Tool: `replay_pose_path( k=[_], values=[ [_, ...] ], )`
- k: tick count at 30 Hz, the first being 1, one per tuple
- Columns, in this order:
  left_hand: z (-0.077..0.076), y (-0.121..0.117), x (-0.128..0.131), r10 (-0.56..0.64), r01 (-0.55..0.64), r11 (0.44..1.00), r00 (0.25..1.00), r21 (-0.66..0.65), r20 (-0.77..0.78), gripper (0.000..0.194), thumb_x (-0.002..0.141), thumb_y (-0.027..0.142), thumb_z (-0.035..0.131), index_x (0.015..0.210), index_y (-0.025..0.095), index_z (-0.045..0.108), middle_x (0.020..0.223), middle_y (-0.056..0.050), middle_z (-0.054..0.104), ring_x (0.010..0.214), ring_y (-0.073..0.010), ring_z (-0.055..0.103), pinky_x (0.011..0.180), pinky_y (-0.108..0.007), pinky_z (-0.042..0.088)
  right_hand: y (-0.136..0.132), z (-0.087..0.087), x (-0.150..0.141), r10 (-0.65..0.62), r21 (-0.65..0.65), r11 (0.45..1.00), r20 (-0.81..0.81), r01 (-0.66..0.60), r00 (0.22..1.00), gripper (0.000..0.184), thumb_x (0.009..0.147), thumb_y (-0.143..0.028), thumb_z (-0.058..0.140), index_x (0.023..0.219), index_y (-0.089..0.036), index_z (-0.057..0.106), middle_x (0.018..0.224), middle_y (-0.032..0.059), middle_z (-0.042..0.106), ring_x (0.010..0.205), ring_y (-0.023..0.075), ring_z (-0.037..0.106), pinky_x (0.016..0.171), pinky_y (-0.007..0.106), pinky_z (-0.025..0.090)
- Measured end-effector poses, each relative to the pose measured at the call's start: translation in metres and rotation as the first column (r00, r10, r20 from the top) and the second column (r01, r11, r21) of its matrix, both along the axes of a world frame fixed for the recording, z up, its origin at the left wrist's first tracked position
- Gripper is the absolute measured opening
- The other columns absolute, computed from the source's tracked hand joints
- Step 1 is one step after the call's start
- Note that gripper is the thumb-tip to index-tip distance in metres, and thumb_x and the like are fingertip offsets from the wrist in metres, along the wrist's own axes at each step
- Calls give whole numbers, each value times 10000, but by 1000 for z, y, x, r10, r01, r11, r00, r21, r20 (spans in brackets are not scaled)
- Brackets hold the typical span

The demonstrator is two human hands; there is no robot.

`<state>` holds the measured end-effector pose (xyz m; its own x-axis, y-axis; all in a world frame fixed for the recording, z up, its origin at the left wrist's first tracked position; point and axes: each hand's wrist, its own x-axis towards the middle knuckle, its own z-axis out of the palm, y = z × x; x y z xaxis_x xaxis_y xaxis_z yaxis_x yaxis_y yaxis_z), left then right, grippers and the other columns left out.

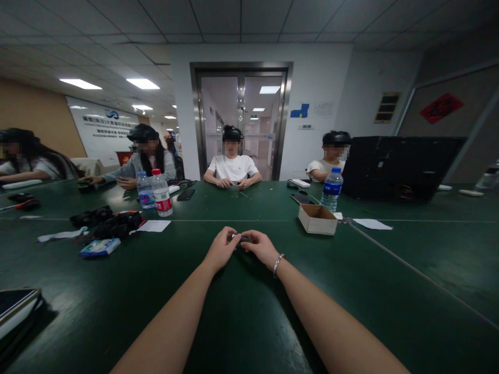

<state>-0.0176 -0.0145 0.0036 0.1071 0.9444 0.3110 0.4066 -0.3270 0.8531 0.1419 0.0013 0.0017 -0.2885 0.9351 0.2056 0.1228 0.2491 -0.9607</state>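
Note:
My left hand (224, 248) and my right hand (261, 246) meet above the green table (245, 311), straight ahead of me. Between their fingertips is a small dark object (245, 239), mostly covered by the fingers, so its kind does not show. The left fingers curl round its left end, where a small shiny bit appears. Thumb and fingers of the right hand pinch its other end. A silver bracelet (278, 265) circles my right wrist.
An open cardboard box (317, 221) and a water bottle (331, 191) stand to the right. Leftward are two bottles, a tissue pack (100, 247), black straps (117, 224) and paper (155, 226). A large black monitor (401, 166) stands at right. Several people sit across the table.

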Motion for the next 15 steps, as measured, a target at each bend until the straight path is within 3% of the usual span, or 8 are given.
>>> replay_pose_path(
  k=[3, 7, 10, 15],
  values=[
    [-1, 2, -1, -45, 41, 996, 998, 81, 45, 279, 768, 305, 523, 1024, 196, 540, 1041, -58, 549, 808, -148, 546, 721, -259, 443, 1, -2, 0, 3, -6, 1000, -37, -3, 999, 252, 681, -58, 627, 924, -126, 617, 819, 43, 628, 636, 116, 577, 589, 231, 487],
    [-4, 6, -2, -100, 96, 990, 994, 107, 35, 217, 770, 244, 485, 952, 188, 588, 1003, -56, 563, 816, -155, 543, 727, -266, 443, 1, -2, 0, 0, -16, 1000, -33, -1, 999, 253, 688, -53, 622, 931, -121, 615, 770, 25, 617, 601, 99, 561, 585, 219, 478],
    [-6, 8, -3, -85, 81, 992, 996, 92, 33, 221, 791, 303, 471, 938, 185, 587, 946, -50, 583, 768, -148, 546, 686, -255, 441, 0, 0, -1, -2, -11, 1000, -21, 2, 1000, 247, 690, -50, 622, 927, -120, 616, 754, 21, 613, 584, 95, 552, 571, 216, 470],
    [-9, 8, -3, 12, -12, 1000, 1000, 6, -2, 344, 791, 486, 452, 846, 169, 577, 657, -3, 559, 601, -142, 527, 572, -246, 413, -3, 3, -1, -7, 3, 1000, 34, 7, 999, 250, 688, -53, 631, 927, -126, 625, 711, 11, 609, 547, 89, 529, 542, 208, 446]
  ],
)
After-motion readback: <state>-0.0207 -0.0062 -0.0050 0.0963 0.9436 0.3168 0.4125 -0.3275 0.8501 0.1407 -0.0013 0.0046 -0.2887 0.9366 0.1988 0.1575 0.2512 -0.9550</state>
